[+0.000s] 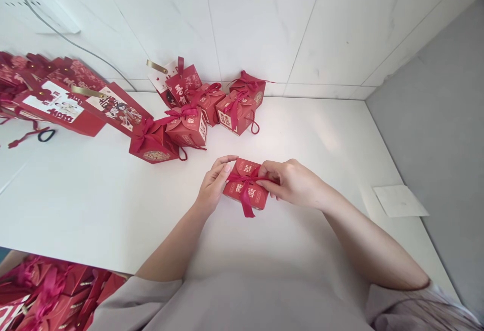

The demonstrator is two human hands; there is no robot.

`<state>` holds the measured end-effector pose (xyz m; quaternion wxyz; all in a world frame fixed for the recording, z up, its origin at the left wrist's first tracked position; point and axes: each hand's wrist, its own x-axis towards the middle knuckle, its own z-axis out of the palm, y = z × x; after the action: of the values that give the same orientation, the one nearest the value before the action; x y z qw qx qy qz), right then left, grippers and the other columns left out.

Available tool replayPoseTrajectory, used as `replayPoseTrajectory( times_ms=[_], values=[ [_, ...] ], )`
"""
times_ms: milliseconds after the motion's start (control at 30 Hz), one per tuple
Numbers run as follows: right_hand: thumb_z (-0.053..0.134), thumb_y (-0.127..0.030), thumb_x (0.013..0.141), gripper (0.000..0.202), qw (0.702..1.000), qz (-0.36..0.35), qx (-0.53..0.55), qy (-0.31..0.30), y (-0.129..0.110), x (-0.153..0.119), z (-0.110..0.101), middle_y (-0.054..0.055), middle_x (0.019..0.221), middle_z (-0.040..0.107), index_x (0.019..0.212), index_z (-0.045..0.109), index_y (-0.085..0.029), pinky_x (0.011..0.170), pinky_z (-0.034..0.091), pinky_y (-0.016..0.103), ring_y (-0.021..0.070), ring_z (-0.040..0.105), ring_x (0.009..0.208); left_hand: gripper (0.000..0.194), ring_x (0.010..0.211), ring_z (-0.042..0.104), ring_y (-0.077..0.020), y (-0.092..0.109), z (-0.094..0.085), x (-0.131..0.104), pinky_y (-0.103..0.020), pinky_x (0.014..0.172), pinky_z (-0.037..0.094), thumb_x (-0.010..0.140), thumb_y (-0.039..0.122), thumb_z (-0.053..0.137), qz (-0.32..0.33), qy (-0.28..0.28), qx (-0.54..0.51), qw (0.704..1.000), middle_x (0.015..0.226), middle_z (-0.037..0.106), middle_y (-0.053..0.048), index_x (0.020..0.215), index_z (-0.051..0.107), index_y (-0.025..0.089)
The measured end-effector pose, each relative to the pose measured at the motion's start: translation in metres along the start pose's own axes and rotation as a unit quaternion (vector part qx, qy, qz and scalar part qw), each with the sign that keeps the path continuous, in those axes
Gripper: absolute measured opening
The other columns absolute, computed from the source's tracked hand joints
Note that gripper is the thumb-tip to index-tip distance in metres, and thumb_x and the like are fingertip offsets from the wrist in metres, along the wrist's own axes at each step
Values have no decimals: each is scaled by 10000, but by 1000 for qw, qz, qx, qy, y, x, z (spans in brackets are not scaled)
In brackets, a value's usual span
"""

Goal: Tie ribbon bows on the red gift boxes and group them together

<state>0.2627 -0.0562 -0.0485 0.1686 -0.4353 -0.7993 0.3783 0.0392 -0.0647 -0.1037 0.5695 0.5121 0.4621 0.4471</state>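
Note:
A red gift box [239, 201] with pale printed characters stands on the white table in front of me. Around its top runs a dark pink ribbon [247, 204], one tail hanging down the near side. My left hand [215, 182] grips the box's left side, thumb on the top edge and fingers behind. With thumb and index finger together, my right hand [287, 182] pinches the ribbon at the right of the box's top. The tips of its other fingers are partly hidden beside the box.
Several ribboned red boxes [187, 127] stand behind, towards the tiled wall [257, 23]. Taller printed gift boxes [117, 109] crowd the left. More red boxes [64, 290] fill a container at lower left. A white paper [401, 201] lies on the table [321, 250] at right.

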Motion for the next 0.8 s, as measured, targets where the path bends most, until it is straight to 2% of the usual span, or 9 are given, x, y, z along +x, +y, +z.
replayPoseTrajectory(
  times_ms=[133,233,333,433,533,667,800],
  values=[
    [509,-237,909,65,999,-25,-40,9,0,0,1,-15,651,640,858,538,-209,516,356,228,108,503,502,372,1081,588,-219,0,0,0,-317,879,535,938,443,506,-14,-6,-41,999,1350,496,-62,793,727,182],
    [477,-263,937,98,991,-49,-124,27,0,-2,2,-16,624,621,903,549,-206,503,311,240,113,455,469,348,1045,594,-208,1,1,1,-305,855,540,928,440,526,-36,-4,-75,997,1346,504,-57,802,723,182],
    [422,-253,964,157,962,-83,-257,45,-2,-4,3,-13,563,578,918,561,-198,466,220,266,120,386,422,289,1041,589,-195,2,2,2,-285,851,534,920,421,552,-51,-3,-116,992,1339,515,-47,861,721,194],
    [394,-112,929,189,928,-132,-346,46,-4,-7,3,-20,545,551,890,556,-202,458,171,287,119,351,412,270,1026,587,-185,3,4,2,-267,840,528,921,411,557,-51,-9,-135,990,1327,527,-44,887,722,200],
    [424,-58,907,191,906,-161,-383,80,-4,-8,2,-13,607,575,881,559,-190,475,203,297,126,411,465,314,1018,584,-182,3,4,2,-251,841,522,926,427,543,-39,-4,-125,991,1330,524,-48,867,737,187],
    [473,-65,924,181,876,-218,-405,143,-2,-3,1,33,833,652,975,604,-179,539,306,296,162,549,700,310,979,593,-178,1,4,2,-246,818,521,916,437,557,-37,8,-119,992,1328,531,-48,906,748,193],
    [479,-78,949,183,855,-297,-392,167,1,2,2,45,886,678,963,640,-163,649,388,316,181,569,791,321,994,586,-184,1,4,3,-242,813,512,910,447,562,-39,9,-115,993,1318,537,-53,905,750,186]
  ],
)
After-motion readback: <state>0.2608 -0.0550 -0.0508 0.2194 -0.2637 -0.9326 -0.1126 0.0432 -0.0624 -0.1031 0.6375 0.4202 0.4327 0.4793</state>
